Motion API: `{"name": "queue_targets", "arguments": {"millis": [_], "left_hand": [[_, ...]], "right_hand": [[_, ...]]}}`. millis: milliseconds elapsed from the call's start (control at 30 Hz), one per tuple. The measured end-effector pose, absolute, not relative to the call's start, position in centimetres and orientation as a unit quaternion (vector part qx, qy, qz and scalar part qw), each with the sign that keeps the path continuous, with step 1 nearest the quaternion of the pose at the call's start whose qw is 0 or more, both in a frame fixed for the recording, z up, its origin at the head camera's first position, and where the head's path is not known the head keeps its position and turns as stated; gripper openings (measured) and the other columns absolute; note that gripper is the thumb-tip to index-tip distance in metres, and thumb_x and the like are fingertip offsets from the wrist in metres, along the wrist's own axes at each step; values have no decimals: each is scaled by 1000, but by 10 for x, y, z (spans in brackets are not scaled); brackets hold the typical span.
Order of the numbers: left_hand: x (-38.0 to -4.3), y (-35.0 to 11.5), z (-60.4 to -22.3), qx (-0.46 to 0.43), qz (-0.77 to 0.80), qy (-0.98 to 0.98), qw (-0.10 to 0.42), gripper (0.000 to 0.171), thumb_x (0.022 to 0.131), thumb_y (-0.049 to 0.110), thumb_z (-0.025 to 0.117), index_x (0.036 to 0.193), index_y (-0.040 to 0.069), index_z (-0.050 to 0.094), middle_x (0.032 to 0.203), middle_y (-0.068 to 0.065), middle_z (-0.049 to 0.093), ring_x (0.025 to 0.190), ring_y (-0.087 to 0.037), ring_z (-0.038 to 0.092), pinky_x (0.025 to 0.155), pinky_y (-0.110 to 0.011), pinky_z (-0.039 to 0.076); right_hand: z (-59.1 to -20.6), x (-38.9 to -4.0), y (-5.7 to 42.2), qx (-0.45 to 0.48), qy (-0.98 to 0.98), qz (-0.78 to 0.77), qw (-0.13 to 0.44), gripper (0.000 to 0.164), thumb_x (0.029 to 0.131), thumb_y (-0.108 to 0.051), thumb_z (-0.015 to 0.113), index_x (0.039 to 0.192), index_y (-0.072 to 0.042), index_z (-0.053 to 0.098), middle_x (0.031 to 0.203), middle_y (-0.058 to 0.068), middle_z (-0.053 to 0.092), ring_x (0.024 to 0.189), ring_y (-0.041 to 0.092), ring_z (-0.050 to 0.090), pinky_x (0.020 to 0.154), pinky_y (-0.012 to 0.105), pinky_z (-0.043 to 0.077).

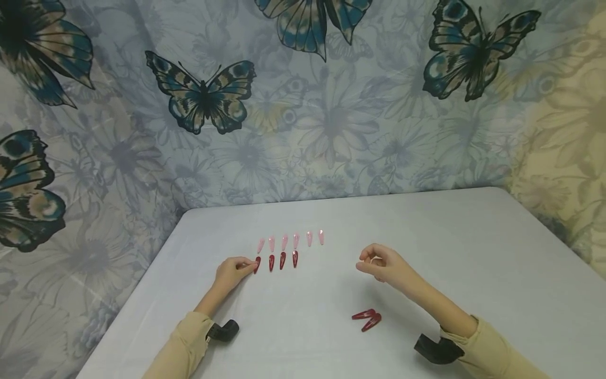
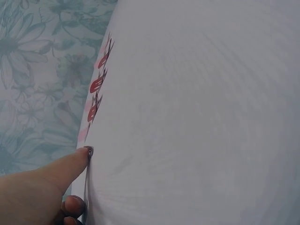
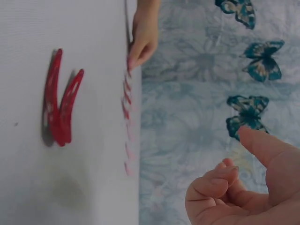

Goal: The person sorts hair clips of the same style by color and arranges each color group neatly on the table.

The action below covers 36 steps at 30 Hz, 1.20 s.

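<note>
My left hand (image 1: 234, 272) pinches the leftmost red snap hair clip (image 1: 257, 265) at the end of a row on the white table. More red clips (image 1: 282, 260) stand in line to its right, each below a pink hair clip (image 1: 284, 242) of the row behind. The left wrist view shows the left thumb (image 2: 70, 168) at the near end of the row, its clip mostly hidden. My right hand (image 1: 385, 266) hovers over the table, empty, with its fingers loosely curled. Nearer to me lie two overlapping red clips (image 1: 371, 322), also large in the right wrist view.
The white table (image 1: 440, 237) reaches back to a cloth with butterflies (image 1: 204, 97) and flowers hanging behind it. Pink clips extend further right than the red row. Each forearm wears a black wrist device (image 1: 439, 350).
</note>
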<state>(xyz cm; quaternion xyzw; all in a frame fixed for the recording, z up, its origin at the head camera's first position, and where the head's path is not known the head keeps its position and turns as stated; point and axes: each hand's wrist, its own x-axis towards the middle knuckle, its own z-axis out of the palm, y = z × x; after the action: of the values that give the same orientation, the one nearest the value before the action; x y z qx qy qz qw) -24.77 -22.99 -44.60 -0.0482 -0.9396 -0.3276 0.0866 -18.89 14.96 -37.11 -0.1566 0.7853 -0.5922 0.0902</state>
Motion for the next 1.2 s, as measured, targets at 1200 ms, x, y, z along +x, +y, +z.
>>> {"name": "queue_targets", "arguments": {"millis": [1200], "left_hand": [[-247, -229, -450, -45, -326, -939, 95, 12, 77, 24, 71, 75, 12, 71, 60, 6, 51, 59, -13, 41, 59, -31, 32]], "right_hand": [[-416, -170, 170, -256, 859, -428, 117, 16, 76, -16, 71, 77, -9, 58, 64, -7, 54, 58, 6, 45, 52, 23, 37]]}}
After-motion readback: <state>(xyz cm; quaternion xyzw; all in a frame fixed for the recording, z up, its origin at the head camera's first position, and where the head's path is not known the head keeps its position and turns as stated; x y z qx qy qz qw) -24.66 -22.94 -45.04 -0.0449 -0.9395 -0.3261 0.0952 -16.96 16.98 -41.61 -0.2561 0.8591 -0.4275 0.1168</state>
